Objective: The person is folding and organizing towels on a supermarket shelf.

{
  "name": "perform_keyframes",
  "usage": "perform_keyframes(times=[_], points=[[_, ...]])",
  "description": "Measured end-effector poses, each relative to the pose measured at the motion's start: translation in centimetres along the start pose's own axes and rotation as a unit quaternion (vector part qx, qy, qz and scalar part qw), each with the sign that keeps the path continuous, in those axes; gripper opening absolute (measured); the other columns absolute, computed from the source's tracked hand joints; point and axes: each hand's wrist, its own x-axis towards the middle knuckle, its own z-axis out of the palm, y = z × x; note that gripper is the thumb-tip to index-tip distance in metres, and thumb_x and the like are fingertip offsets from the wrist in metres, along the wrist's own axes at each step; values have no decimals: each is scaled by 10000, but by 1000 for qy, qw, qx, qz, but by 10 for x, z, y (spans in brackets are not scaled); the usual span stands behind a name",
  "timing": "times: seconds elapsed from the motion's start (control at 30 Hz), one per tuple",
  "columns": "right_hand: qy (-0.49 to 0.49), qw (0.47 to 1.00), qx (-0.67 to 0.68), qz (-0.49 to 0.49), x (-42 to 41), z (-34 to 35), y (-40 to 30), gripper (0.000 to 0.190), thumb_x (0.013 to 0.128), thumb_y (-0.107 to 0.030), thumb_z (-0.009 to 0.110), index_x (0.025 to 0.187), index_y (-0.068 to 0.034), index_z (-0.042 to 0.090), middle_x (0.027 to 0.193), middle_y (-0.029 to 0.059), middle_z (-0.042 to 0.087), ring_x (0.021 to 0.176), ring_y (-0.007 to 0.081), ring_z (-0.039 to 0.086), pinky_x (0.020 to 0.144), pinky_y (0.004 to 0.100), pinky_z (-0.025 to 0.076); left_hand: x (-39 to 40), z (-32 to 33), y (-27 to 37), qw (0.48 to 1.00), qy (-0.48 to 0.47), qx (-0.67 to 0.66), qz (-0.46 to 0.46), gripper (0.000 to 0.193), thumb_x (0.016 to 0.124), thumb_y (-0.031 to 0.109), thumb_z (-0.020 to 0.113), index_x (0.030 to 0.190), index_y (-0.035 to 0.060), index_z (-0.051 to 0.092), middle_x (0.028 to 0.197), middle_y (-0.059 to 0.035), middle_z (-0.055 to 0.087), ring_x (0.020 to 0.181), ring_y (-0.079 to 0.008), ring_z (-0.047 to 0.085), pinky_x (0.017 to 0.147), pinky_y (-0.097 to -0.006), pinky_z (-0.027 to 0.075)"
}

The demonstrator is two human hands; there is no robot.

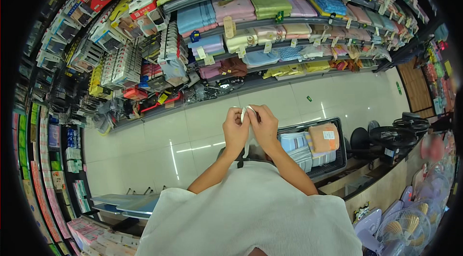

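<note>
Close together in front of my body, my left hand [236, 129] and my right hand [263, 127] pinch a small white strip [246, 110] between thumbs and fingers. Its material is not clear. A narrow pale length [246, 149] hangs below between my wrists. Just right of my right forearm, a dark plastic basket [343, 144] holds folded blue-grey striped towels [296, 147] and an orange-brown folded towel [320, 136] with a white label.
Shelves of folded towels [271, 4] run ahead, with packaged underwear boxes [121, 69] at the left. Black fans [392, 136] stand right of the basket, purple fans [403, 227] at lower right. A small green tag [309, 99] lies on the tiled floor [202, 126]. Glass panels [134, 203] jut in at lower left.
</note>
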Motion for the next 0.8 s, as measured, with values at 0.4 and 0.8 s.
perform_keyframes(times=[0.4,0.8], points=[[-45,998,-3,-53,2,-25,-17,240,818,-48,582,1051,-9,626,884,118,588,768,240,595,673,299,477,-15,-14,19,985,-150,-76,32,358,858,-63,442,1214,-52,476,1033,-119,586,948,-167,588,819,-277,480],[-54,911,346,219,52,-71,4,224,878,-108,585,1071,5,580,926,38,623,813,101,584,750,221,456,39,-38,26,980,-113,31,160,417,792,-17,521,1201,58,551,1164,-105,527,1044,-211,535,835,-313,440]])
